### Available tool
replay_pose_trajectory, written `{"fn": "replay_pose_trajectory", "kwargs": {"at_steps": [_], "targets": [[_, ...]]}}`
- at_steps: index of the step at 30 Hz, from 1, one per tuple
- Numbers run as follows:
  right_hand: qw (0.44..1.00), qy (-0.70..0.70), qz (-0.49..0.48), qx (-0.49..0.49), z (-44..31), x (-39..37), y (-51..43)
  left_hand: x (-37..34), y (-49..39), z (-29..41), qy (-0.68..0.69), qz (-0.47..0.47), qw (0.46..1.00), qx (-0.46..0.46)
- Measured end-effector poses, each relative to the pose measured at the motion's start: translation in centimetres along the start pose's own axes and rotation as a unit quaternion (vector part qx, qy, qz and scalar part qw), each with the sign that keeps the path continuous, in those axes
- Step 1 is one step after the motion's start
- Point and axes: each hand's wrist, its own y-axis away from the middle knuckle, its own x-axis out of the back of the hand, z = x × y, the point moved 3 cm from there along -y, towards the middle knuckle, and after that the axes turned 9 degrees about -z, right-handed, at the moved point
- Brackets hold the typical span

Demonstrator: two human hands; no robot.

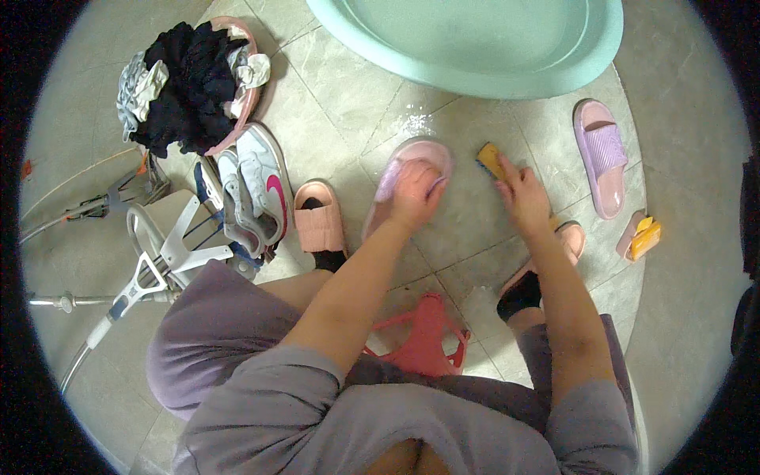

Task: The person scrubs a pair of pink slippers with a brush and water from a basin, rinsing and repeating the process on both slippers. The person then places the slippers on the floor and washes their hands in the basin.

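Note:
On the tiled floor in front of me lies a pink and purple slide sandal (432,149). My left hand (418,189) is on its strap, with the fingers partly inside or over it; the exact hold is hard to make out. To its right, my right hand (523,193) grips a yellow scrubbing brush (489,159) with dark bristles, held apart from the sandal. A matching purple slide sandal (602,155) lies farther right. Wet, shiny floor shows just above the sandal under my left hand.
A pale green basin (504,83) stands ahead. At left are a pink basin (252,98) heaped with clothes, white sneakers (261,172) and mop handles (127,291). My feet wear pink slippers (320,228). A red plastic stool (424,338) is beneath me; a yellow-wrapped soap bar (646,239) lies right.

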Motion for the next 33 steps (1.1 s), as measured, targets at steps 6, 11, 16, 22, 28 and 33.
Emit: {"fn": "replay_pose_trajectory", "kwargs": {"at_steps": [6,11,16,22,28,33], "targets": [[0.958,-0.279,0.054,0.03,-9.0,-4.5,0.6,-0.2,0.9,-1.5,-0.01,0.005,0.988,0.152],[0.938,-0.347,0.023,-0.012,-10.5,-6.7,-1.6,0.4,0.1,-1.4,0.009,0.027,0.99,0.14],[0.886,-0.463,-0.01,-0.002,-10.5,-6.7,-2.6,0.6,0.1,-1.7,0.041,0.039,0.979,0.198],[0.883,-0.468,0.014,0.021,-11.0,-5.4,-4.2,0.8,0.2,-1.9,0.039,0.029,0.983,0.178],[0.894,-0.437,0.074,0.066,-10.9,-6.4,-2.7,1.0,-0.3,-1.6,0.001,0.024,0.985,0.172],[0.92,-0.377,0.085,0.072,-11.0,-5.9,-4.8,1.3,-0.6,-1.5,0.029,0.002,0.984,0.178]]}}
